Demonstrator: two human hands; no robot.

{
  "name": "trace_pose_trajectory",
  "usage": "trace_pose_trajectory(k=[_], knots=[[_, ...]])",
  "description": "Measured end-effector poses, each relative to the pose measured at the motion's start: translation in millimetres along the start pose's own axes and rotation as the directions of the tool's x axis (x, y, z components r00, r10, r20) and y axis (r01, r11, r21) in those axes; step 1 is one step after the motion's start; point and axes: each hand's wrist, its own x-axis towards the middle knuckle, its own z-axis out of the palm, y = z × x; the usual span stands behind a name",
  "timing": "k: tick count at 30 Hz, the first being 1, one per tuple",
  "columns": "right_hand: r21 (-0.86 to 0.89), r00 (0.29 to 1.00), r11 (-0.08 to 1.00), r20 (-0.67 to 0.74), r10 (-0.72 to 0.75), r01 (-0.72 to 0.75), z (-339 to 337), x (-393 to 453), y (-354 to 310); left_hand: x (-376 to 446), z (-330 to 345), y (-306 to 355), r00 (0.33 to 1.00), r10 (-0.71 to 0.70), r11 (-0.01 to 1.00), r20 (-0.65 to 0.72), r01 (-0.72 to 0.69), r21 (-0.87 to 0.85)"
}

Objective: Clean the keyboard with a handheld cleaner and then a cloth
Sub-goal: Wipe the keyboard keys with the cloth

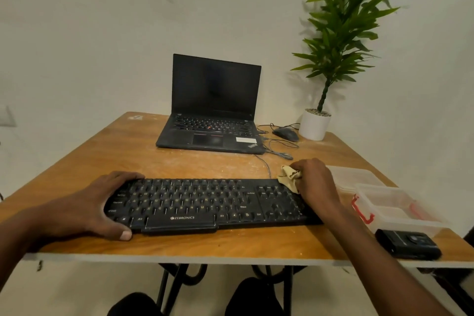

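Right hand (316,182): fingers curled round a bunched yellowish cloth (289,177), pressing it on the far right corner of the keyboard (210,204), above the number pad.

Left hand (97,206): clasps the keyboard's left end, fingers over the far edge, thumb hooked under the near edge.

Keyboard: black, lies flat near the front edge of the wooden table (128,151), long axis running left to right, space bar toward the person; both hands bracket its ends.

Handheld cleaner (407,244): black, resting at the table's front right corner, clear of both hands.

Beside it: clear plastic box (395,209) with red clips.

Farther back: open laptop (215,105), mouse (286,133), potted plant (333,59).
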Motion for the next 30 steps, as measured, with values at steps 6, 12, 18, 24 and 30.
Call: trace_pose_trajectory(k=[6,12,18,24,30], knots=[[0.03,0.988,0.991,0.085,-0.13,0.128,6,-8,-18,2,0,0,1.0,0.011,1.0,-0.008,-0.011,0.028],[-0.069,0.997,0.995,0.009,0.077,-0.077,-3,1,23,-1,2,3,1.0,0.019,1.0,-0.019,-0.019,0.002],[-0.098,1.0,0.995,-0.026,0.001,-0.004,2,-3,-3,1,1,0,1.0,0.001,1.0,-0.012,-0.001,0.011],[-0.088,1.0,0.996,0.0,-0.012,0.012,-1,-2,2,0,0,-2,1.0,0.0,1.0,-0.011,0.0,-0.008],[0.011,0.993,0.994,0.045,-0.107,0.106,7,-8,-29,2,0,-3,1.0,0.005,1.0,0.005,-0.005,-0.007]])
